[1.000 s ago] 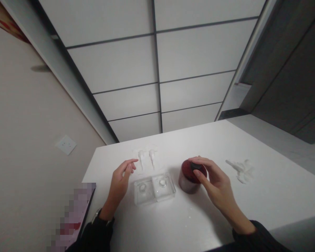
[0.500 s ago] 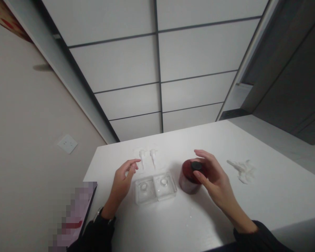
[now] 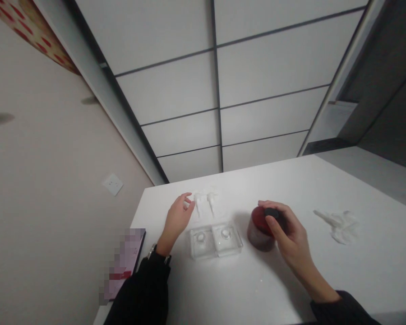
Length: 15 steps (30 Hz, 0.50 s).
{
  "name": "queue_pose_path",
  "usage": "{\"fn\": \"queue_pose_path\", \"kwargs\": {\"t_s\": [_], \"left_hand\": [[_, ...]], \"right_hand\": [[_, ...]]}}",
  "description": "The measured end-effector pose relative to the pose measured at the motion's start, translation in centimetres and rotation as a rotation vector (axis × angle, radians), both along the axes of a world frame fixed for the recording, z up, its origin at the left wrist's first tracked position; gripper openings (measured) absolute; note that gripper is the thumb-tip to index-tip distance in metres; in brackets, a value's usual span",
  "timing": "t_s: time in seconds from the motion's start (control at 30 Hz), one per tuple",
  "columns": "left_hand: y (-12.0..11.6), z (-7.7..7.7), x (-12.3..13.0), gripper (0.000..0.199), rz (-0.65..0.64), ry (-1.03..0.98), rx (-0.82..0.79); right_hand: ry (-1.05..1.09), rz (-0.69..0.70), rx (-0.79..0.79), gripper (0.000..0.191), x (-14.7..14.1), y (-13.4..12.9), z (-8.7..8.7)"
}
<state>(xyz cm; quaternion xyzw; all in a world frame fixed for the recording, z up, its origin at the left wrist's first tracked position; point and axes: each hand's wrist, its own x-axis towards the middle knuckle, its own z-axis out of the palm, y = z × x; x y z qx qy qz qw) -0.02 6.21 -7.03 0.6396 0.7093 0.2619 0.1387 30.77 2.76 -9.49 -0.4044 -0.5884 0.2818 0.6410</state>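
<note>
My right hand [image 3: 289, 230] is wrapped round the black cap [image 3: 272, 213] on top of a dark red jar [image 3: 260, 232], which stands on the white table. My left hand [image 3: 178, 215] is raised beside two white pump heads, its fingers bent and apart, touching nothing that I can make out. The left pump head [image 3: 198, 202] and the right pump head [image 3: 211, 201] lie side by side toward the far edge. Between my hands sits a clear two-part container [image 3: 215, 246] with a round ring in each half.
A crumpled white tissue [image 3: 343, 225] lies on the right of the table [image 3: 223, 298]. At the left edge is a pink item [image 3: 130, 257] with a dark border. White panelled doors [image 3: 186, 97] rise behind the table.
The view has shifted, so things appear further right. My left hand has moved forward toward the pump heads. My right hand's fingers have closed round the jar's cap.
</note>
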Motion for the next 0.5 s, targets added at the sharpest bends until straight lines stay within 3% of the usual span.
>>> {"fn": "queue_pose_path", "kwargs": {"t_s": [0.17, 0.33, 0.5], "left_hand": [[3.3, 0.2, 1.0, 0.045, 0.007, 0.167, -0.114], [4.9, 0.1, 1.8, 0.038, 0.03, 0.247, -0.142], [4.8, 3.0, 1.4, 0.033, 0.062, 0.187, -0.044]], "right_hand": [[-0.025, 0.016, 0.009, 0.026, 0.2, 0.1, -0.2], [-0.01, 0.027, 0.033, 0.027, 0.2, 0.4, -0.5], [-0.009, 0.031, 0.04, 0.025, 0.3, 0.4, -0.5]]}}
